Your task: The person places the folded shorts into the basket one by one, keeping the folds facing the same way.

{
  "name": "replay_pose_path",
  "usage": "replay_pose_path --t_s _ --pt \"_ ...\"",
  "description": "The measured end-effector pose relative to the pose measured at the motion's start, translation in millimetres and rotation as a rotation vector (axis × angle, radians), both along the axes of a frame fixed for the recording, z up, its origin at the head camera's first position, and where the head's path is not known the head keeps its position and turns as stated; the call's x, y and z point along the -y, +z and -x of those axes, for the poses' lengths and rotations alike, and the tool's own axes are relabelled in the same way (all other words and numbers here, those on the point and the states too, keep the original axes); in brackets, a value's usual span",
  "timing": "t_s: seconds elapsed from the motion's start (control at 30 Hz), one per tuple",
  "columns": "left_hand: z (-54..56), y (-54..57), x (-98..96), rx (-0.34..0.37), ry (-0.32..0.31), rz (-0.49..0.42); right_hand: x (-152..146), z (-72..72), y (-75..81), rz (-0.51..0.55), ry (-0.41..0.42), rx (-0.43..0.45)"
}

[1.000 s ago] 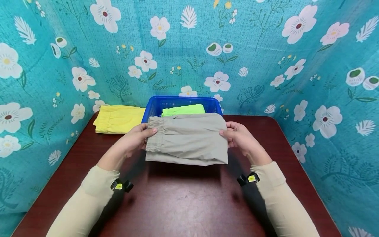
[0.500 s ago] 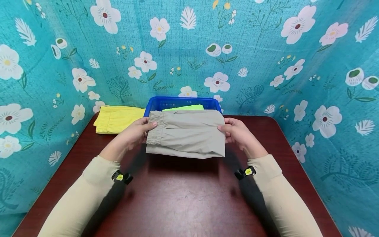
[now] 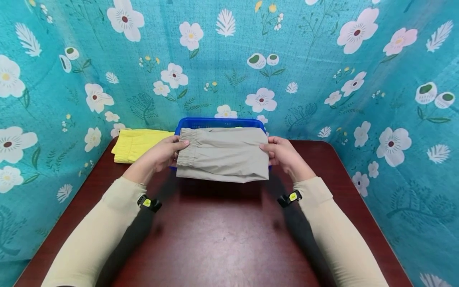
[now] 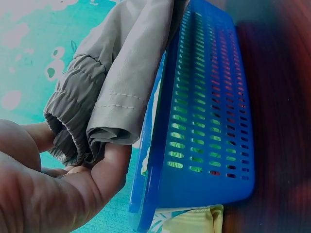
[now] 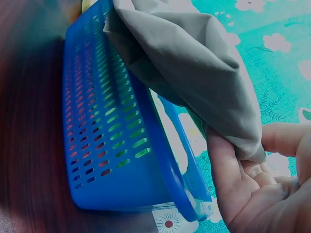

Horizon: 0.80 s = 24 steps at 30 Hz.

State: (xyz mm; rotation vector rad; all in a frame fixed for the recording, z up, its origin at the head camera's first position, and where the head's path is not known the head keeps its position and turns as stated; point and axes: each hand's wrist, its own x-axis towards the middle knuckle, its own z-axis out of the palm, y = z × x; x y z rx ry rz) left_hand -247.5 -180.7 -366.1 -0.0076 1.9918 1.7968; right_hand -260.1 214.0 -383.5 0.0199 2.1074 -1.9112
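Pinching a grey garment (image 3: 224, 153) are the left hand (image 3: 163, 154) and right hand (image 3: 282, 154), yellow wrist labels (image 3: 147, 203) illegibly small.

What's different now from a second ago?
The left hand and right hand moved the grey cloth forward, toward the basket, now hiding nearly all of the green cloth from the head view. Both still hold it; nothing was let go. The basket and yellow cloth stayed put.

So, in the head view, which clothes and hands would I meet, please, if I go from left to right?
Yellow folded garment → left hand → grey folded garment → right hand.
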Motion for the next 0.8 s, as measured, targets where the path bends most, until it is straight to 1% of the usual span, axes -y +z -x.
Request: replay_pose_path --t_s 0.17,0.27,0.37,0.57,0.67,0.8 --pt "9.0 2.5 1.1 0.005 0.006 -0.015 4.9 9.1 5.7 0.032 -0.027 0.021" --pt "13.6 3.8 1.1 0.002 0.002 -0.011 6.1 12.8 9.0 0.029 -0.038 0.040" --pt "18.4 6.1 1.4 0.002 -0.006 0.009 6.6 15.8 11.7 0.014 -0.038 0.048" --pt "31.2 9.3 -0.4 0.030 0.002 0.060 7.3 23.6 12.5 -0.008 -0.037 0.051" --pt "37.6 10.5 -1.5 0.037 0.010 0.089 8.9 29.3 13.0 -0.014 -0.060 0.061" --pt "45.2 11.0 -2.0 0.055 0.035 0.116 12.7 37.4 13.7 -0.046 -0.089 0.077"
